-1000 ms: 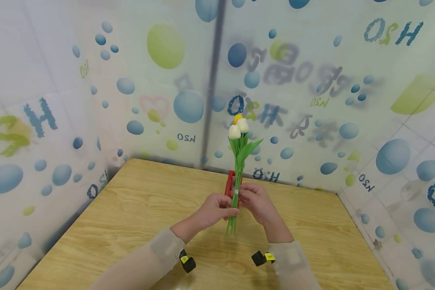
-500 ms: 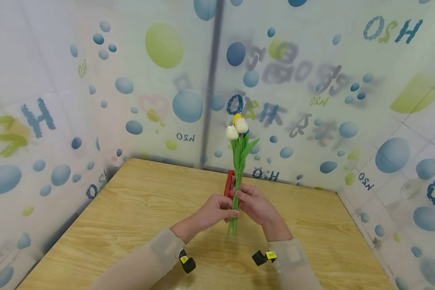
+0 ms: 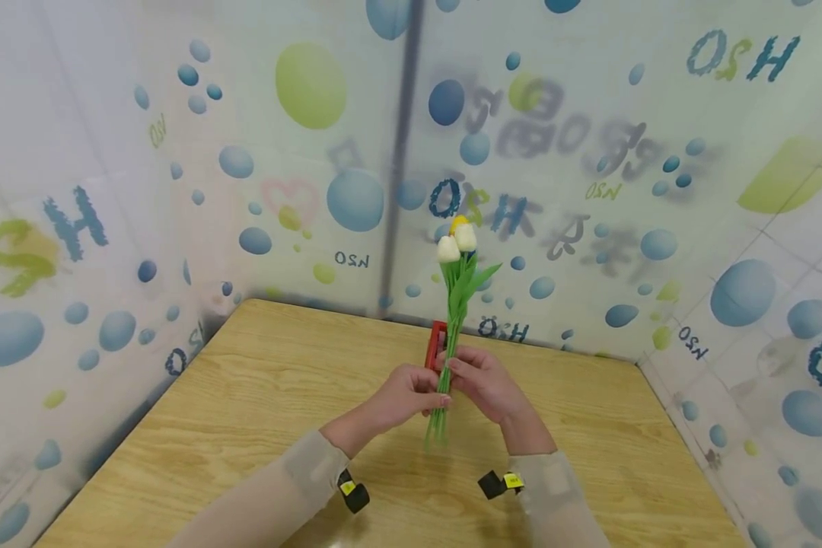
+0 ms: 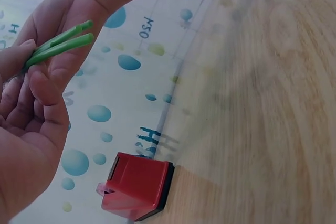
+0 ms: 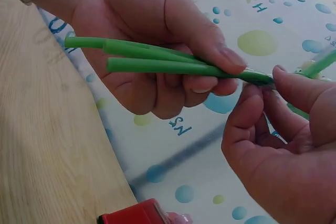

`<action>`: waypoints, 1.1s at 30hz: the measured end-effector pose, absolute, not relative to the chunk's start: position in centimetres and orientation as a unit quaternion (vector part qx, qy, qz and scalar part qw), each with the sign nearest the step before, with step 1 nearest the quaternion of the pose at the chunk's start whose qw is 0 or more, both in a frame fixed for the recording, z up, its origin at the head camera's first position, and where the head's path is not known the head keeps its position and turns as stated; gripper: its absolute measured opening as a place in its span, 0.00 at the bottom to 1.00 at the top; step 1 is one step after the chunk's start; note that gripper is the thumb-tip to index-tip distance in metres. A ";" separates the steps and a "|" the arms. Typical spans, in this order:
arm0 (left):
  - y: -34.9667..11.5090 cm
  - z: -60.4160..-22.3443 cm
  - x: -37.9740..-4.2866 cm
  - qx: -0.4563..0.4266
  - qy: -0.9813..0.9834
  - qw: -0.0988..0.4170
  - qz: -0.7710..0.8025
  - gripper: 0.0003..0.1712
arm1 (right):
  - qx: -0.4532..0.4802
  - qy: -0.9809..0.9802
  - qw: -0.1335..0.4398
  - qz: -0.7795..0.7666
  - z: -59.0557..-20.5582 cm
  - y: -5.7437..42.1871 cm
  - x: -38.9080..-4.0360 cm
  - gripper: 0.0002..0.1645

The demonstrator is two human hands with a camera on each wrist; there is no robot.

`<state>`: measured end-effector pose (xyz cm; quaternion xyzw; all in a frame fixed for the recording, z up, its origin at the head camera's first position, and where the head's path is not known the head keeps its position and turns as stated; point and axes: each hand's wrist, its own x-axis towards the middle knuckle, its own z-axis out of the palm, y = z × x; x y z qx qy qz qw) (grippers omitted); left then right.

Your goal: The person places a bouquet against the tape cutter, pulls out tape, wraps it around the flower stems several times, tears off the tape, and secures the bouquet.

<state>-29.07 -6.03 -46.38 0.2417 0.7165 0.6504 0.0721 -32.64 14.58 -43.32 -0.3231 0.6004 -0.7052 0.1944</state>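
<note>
A bunch of tulips (image 3: 455, 297) with white and yellow heads stands nearly upright, leaning slightly right, above the table. My left hand (image 3: 403, 397) grips the lower green stems (image 5: 157, 59), thumb across them; the cut ends stick out past it. Higher up, my right hand (image 3: 486, 383) pinches the stems between thumb and fingers, close to the left thumb. Something shiny and clear wraps the stems between the hands, partly covered by fingers. Behind the bunch stands a red tape dispenser (image 4: 139, 182) with a black base, partly hidden in the head view.
The wooden table (image 3: 301, 358) extends around both arms. A wall sheet (image 3: 301, 183) printed with bubbles rises behind its back edge, with more sheeting at both sides.
The flower heads swing slightly left, then back to the right. My right fingers shift a little at the stems, while my left hand stays nearly still.
</note>
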 end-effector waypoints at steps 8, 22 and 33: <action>-8.3 -47.3 -29.7 0.169 0.766 0.054 0.618 0.10 | -0.214 0.751 0.125 -0.612 -43.2 15.1 -33.2 0.23; -13.2 -50.9 -31.8 0.058 0.849 0.088 0.518 0.30 | -0.168 0.780 0.112 -0.592 -42.5 16.3 -33.7 0.21; -13.7 -50.7 -31.4 0.022 0.899 0.113 0.422 0.29 | -0.123 0.801 0.112 -0.575 -44.0 16.5 -34.6 0.19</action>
